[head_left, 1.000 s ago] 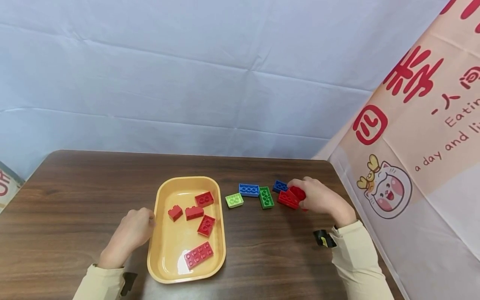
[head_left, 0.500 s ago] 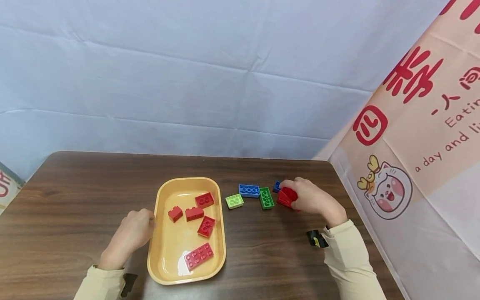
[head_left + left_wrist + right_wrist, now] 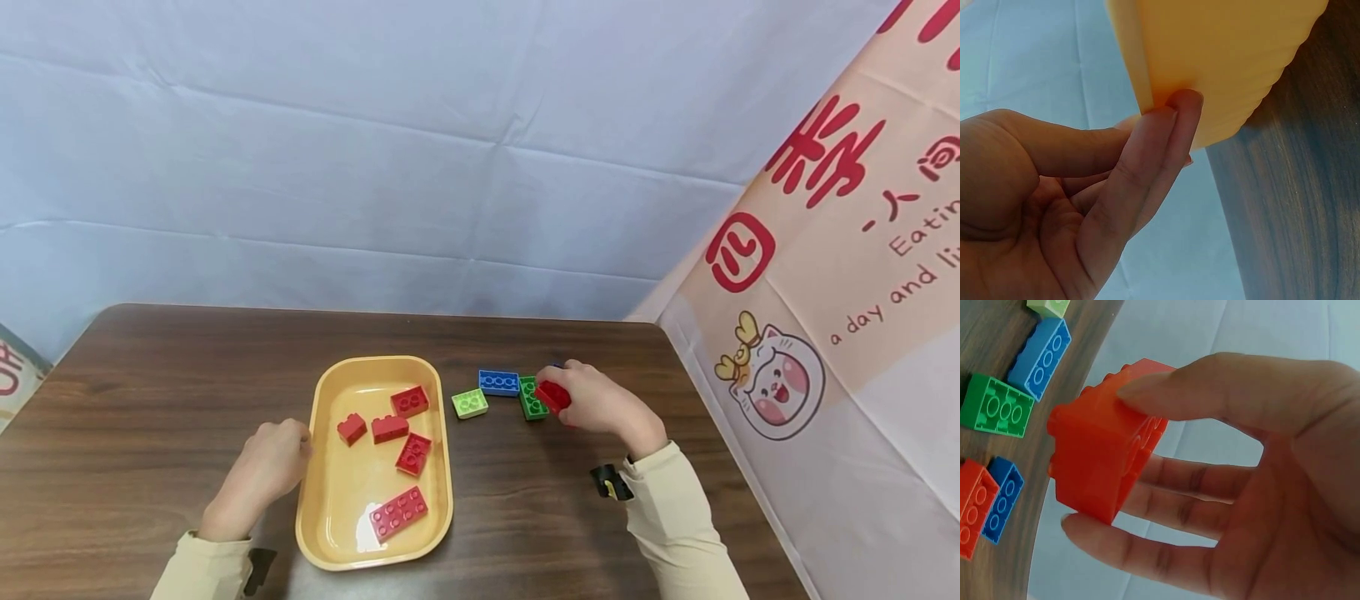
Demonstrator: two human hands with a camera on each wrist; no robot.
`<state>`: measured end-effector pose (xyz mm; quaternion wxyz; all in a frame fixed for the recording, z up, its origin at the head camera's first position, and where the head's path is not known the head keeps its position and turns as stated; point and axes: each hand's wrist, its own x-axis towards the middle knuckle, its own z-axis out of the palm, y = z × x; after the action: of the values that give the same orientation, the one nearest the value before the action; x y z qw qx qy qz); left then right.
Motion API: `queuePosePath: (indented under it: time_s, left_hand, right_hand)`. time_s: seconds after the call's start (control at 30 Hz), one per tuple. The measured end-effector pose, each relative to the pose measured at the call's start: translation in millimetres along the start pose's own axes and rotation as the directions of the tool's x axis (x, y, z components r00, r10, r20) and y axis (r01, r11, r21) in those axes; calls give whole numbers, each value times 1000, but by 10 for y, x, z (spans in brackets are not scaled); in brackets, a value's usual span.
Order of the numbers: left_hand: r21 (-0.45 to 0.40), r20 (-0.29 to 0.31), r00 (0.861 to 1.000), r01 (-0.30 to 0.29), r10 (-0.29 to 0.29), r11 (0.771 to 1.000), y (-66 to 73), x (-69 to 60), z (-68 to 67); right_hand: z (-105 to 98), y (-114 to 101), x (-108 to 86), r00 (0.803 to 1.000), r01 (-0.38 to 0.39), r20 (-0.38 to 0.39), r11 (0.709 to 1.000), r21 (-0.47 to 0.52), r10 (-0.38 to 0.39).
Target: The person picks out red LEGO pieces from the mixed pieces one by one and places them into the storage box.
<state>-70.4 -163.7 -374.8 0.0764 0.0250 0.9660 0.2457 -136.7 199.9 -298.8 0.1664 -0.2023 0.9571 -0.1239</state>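
Note:
My left hand (image 3: 262, 467) pinches the left rim of the yellow tray (image 3: 306, 500); in the left wrist view its fingertips lie against the tray's wall (image 3: 1229, 50). Several red bricks, among them a large eight-stud brick (image 3: 398, 513), lie in the tray. My right hand (image 3: 600, 404) grips a red brick (image 3: 1107, 447) between thumb and fingers, raised over the table. Below it in the right wrist view lie another red brick (image 3: 974, 506) and a blue brick (image 3: 1004, 499), side by side with hollow undersides up; the hand largely hides these in the head view.
Between tray and right hand lie a lime green brick (image 3: 470, 403), a longer blue brick (image 3: 498, 382) and a green brick (image 3: 532, 398). They rest on the dark wooden table (image 3: 187, 367). White cloth (image 3: 337, 167) hangs behind, and a printed banner (image 3: 825, 275) stands along the right side.
My right hand has moved left with the red brick, from over the other red and blue bricks to beside the green brick. The left hand and the tray have stayed put.

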Motion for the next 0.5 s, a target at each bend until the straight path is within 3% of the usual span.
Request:
queuePosePath:
  time_s: [0.5]
  left_hand:
    - [-2,-12,1000,-14,14,1000,-3,-5,5]
  right_hand:
    - [87,-190,93,1000,3,20,999,-35,-2]
